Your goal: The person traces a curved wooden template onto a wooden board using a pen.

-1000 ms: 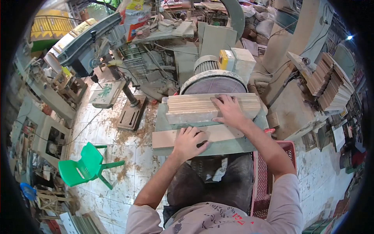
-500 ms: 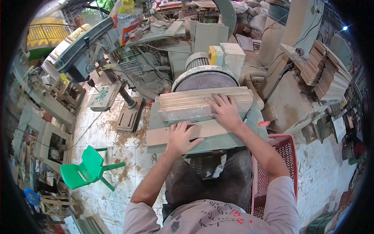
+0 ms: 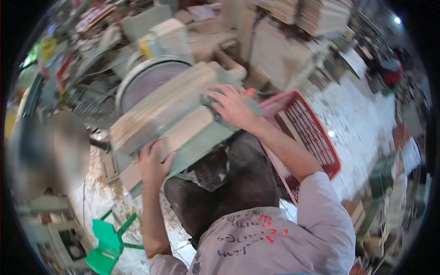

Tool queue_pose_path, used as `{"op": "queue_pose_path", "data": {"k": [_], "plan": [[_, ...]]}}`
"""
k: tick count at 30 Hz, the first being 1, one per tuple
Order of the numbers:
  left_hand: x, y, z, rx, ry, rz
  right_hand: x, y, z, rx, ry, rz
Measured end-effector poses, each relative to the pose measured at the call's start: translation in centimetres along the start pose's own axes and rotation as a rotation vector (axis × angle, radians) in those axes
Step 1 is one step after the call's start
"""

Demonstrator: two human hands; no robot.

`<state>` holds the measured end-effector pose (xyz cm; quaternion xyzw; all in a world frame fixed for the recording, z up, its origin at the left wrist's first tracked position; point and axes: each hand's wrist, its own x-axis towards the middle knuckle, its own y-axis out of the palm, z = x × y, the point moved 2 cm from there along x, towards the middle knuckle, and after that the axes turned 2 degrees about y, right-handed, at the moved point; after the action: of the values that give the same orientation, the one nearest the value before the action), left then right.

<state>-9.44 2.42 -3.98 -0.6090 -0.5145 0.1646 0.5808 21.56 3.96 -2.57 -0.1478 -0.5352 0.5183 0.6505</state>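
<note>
A flat light board (image 3: 185, 129) lies along the green work surface (image 3: 201, 143). My left hand (image 3: 153, 160) rests on the board's left part, fingers apart. Behind the board stands a row of thin wooden strips (image 3: 160, 98) set side by side. My right hand (image 3: 233, 106) is at the right end of the board and strips, its fingers spread over the surface. A small dark item (image 3: 217, 117) shows under or beside that hand, too blurred to make out. The round sanding disc (image 3: 153, 82) stands just behind the strips.
Right of the work surface is a red plastic basket (image 3: 327, 137) with a board inside. A green chair (image 3: 106, 243) stands on the floor at lower left. Stacked wooden pieces (image 3: 323, 16) are at the top right. A blurred patch covers part of the left side.
The view has swung to the right and tilted, so the bench appears slanted. My right hand has moved from the top of the strips to the right end of the surface. My left hand stays on the board.
</note>
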Motion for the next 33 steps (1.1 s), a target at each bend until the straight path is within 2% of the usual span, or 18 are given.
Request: {"op": "queue_pose_path", "data": {"k": [3, 6, 12, 14, 21, 23, 24, 27, 28, 31, 32, 33], "plan": [[0.2, 0.1, -0.2, 0.047, -0.003, -0.002, -1.7, 1.1, -1.9, -0.01, 0.126, -0.02], [0.4, -0.1, -0.2, -0.024, -0.049, 0.037, -2.4, 2.0, -2.6, 0.048, 0.158, 0.006], [0.7, -1.2, -0.2, -0.051, -0.077, 0.082, -1.5, 1.0, -3.4, 0.03, 0.011, 0.067], [0.4, -1.6, 0.0, -0.052, -0.065, 0.1, -1.3, 0.6, -4.0, -0.022, 0.01, 0.201], [0.0, -1.9, 0.3, -0.042, -0.02, 0.101, -1.0, -1.1, -3.8, 0.004, -0.008, 0.291], [-0.1, -2.0, 0.3, -0.048, -0.032, 0.101, -1.5, -1.7, -2.9, -0.049, -0.192, 0.156], [-0.1, -1.9, 0.4, -0.052, -0.024, 0.109, -1.5, -1.9, -2.3, -0.039, -0.211, 0.158], [-0.2, -2.2, 0.1, -0.057, -0.04, 0.097, -1.6, -2.0, -0.9, 0.16, -0.18, -0.057], [0.0, -2.3, -0.1, -0.068, -0.039, 0.088, -2.0, -1.5, -0.4, 0.179, -0.2, -0.05], [0.4, -2.0, 0.1, -0.034, -0.073, -0.017, -2.7, -0.1, 0.4, 0.579, 0.142, -0.065], [0.5, -2.1, 0.2, -0.011, -0.067, -0.088, -2.3, 0.0, 1.0, 0.597, 0.122, -0.05], [0.8, -2.4, 0.2, 0.007, -0.071, -0.17, -1.9, -0.3, 1.7, 0.461, 0.025, -0.096]]}}
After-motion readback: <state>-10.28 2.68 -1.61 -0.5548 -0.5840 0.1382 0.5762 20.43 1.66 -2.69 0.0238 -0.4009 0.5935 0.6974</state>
